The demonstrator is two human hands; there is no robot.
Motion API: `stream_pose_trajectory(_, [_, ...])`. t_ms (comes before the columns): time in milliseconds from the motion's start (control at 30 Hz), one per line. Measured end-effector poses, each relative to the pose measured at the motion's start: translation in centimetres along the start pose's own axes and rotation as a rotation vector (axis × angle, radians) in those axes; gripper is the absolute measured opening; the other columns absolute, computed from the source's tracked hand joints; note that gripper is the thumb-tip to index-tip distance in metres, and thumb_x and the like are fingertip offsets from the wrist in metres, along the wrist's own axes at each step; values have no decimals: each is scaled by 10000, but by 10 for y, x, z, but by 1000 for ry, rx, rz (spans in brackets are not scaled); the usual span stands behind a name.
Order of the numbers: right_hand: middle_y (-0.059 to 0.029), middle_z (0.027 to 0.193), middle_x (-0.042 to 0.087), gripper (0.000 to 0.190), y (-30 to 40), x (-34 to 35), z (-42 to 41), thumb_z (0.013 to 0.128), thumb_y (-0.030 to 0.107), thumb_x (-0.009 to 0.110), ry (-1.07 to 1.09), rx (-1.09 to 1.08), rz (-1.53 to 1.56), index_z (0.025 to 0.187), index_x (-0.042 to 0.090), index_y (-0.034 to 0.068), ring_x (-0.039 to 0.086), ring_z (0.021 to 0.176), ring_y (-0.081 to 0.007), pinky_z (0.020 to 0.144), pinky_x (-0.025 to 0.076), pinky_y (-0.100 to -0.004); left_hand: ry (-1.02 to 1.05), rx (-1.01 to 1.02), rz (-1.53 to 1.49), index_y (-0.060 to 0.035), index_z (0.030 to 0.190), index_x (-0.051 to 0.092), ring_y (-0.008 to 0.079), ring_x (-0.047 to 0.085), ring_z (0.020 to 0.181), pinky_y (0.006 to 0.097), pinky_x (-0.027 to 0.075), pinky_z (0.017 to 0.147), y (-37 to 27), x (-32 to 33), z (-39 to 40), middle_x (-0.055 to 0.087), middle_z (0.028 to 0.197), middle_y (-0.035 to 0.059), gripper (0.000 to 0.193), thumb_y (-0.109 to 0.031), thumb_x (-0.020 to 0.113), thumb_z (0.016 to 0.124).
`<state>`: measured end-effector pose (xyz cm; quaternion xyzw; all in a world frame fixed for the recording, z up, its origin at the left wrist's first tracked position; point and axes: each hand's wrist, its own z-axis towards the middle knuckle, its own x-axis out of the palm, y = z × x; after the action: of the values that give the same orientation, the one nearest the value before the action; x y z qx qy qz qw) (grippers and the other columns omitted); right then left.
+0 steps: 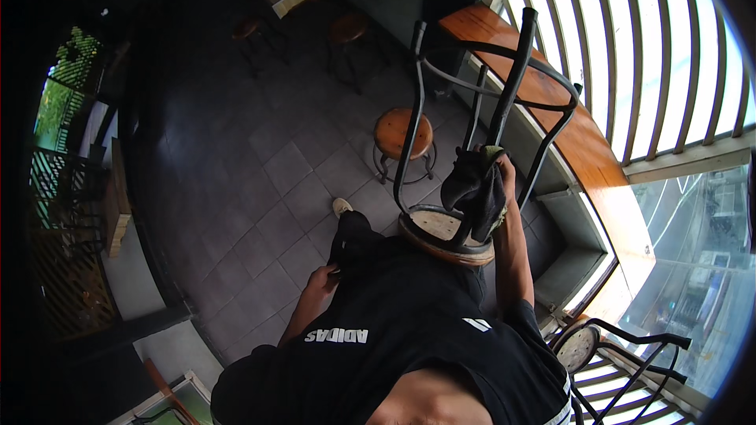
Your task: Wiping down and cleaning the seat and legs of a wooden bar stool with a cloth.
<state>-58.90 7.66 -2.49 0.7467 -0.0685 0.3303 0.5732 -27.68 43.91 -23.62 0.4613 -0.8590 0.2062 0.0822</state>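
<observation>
An upturned stool with black metal legs [511, 88] stands before me, its legs pointing up. The pale underside of its round wooden seat [434, 223] faces me. It cannot be told what bears the seat. My right hand [504, 166] grips a bunched black cloth [472, 183] with greenish edges, against one of the legs. My left hand [322, 280] hangs low beside my dark trousers [354, 233]; its fingers are partly hidden and I cannot tell whether they hold anything.
A wooden stool [404, 133] stands upright on the grey tiled floor [283, 200], with more stools [348, 28] farther off. On my right, a varnished wooden counter [590, 153] runs below a slatted window [620, 53]. Another upturned stool [579, 348] is at the lower right.
</observation>
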Motion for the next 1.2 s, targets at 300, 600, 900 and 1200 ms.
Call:
stream_pose_trajectory(300, [-32, 881, 572, 220, 3, -8, 3, 914, 200, 443, 103, 140, 215, 954, 550, 12, 537, 794, -128, 720, 437, -255, -38, -26, 69, 79, 977, 569, 296, 619, 940, 435, 515, 894, -41, -2, -14, 624, 1015, 196, 217, -79, 502, 843])
stream_pose_trajectory(600, [-41, 1017, 582, 195, -12, -81, 23, 891, 98, 498, 233, -229, -434, 1064, 553, 25, 538, 933, -135, 877, 410, -280, 109, -191, 203, 12, 1004, 605, 159, 556, 608, 386, 555, 814, -66, 1, -46, 554, 711, 50, 244, -136, 605, 810])
stream_pose_trajectory(900, [-51, 940, 541, 181, -15, -55, 15, 880, 156, 426, 151, -446, -534, 914, 518, 4, 502, 853, -124, 785, 406, -238, 21, -84, 1158, -7, 927, 610, 166, 560, 699, 303, 469, 640, -24, 57, 23, 599, 788, 67, 219, -201, 530, 865])
stream_pose_trajectory(1200, [-16, 826, 459, 191, -23, -43, 19, 880, 193, 412, 82, 37, -27, 853, 471, 13, 437, 771, -114, 727, 365, -235, -197, 325, 1251, 24, 998, 619, 257, 613, 769, 393, 487, 700, 9, 27, 43, 653, 822, 146, 381, -320, 573, 841])
